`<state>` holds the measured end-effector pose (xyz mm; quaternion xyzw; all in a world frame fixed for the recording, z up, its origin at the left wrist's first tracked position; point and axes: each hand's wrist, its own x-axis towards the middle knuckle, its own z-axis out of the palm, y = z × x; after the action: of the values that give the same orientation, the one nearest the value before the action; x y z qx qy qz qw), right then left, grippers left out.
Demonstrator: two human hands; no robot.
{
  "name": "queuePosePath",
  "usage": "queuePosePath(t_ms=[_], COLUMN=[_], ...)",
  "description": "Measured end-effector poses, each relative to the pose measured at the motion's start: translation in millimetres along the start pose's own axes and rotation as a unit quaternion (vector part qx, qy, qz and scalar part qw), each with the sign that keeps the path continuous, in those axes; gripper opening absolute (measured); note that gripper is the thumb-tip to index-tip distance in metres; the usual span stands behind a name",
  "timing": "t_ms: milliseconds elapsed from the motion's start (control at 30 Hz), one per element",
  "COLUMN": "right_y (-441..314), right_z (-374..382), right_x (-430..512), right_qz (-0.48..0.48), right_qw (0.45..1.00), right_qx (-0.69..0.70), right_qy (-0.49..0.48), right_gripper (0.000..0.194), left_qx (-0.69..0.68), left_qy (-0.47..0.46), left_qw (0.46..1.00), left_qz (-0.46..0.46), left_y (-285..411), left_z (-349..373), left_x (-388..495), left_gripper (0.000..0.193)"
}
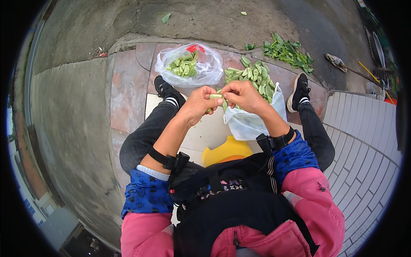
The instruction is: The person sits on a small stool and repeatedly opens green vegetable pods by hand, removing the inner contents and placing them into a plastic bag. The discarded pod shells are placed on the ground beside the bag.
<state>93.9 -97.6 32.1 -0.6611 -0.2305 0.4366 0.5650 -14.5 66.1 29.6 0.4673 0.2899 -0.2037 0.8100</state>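
Between my two hands is a pale green bean pod (pixel 215 96). My left hand (pixel 201 102) holds it with thumb and fingers, and a bit more green shows below that thumb. The fingertips of my right hand (pixel 241 95) pinch the pod's right end. Beyond my right hand a heap of flat green bean pods (pixel 257 77) lies partly on a white plastic bag (pixel 249 125). A clear plastic bag (pixel 210 75) stands beyond my left hand, with green bean pieces (pixel 184 66) and something red inside.
A pile of leafy green stems (pixel 287 53) lies at the far right, near a long-handled tool (pixel 337 62). Black shoes (pixel 168 91) flank the bags. A yellow plastic object (pixel 226 149) is close to my body. White tiles (pixel 362 135) cover the right side.
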Motion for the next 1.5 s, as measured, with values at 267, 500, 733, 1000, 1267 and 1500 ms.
queuePosePath(t_ms=[267, 500, 733, 1000, 1267, 1500], right_y=[50, 193, 246, 115, -1, -21], right_z=[-36, -15, 39, 21, 4, -11], right_x=[23, 65, 90, 34, -31, -76], right_qz=[-0.092, 0.034, 0.081, 0.066, -0.087, -0.264], right_qw=[0.87, 0.881, 0.848, 0.984, 0.974, 0.876], right_qx=[-0.442, -0.466, -0.521, 0.161, -0.061, -0.378], right_qy=[0.197, 0.066, 0.054, -0.023, 0.199, 0.144], right_gripper=[0.005, 0.012, 0.008, 0.021, 0.022, 0.012], left_qx=[-0.066, -0.242, -0.232, -0.082, 0.245, 0.583], left_qy=[-0.113, 0.099, 0.19, 0.23, 0.123, 0.061], left_qw=[0.989, 0.965, 0.954, 0.968, 0.938, 0.754], left_qz=[-0.063, -0.023, -0.022, -0.059, 0.213, 0.297], left_y=[14, 11, 2, -14, 1, -5], left_z=[-6, -28, -34, -15, 31, 62], left_x=[-8, 5, 12, 11, -1, -19], left_gripper=[0.017, 0.005, 0.023, 0.035, 0.029, 0.018])
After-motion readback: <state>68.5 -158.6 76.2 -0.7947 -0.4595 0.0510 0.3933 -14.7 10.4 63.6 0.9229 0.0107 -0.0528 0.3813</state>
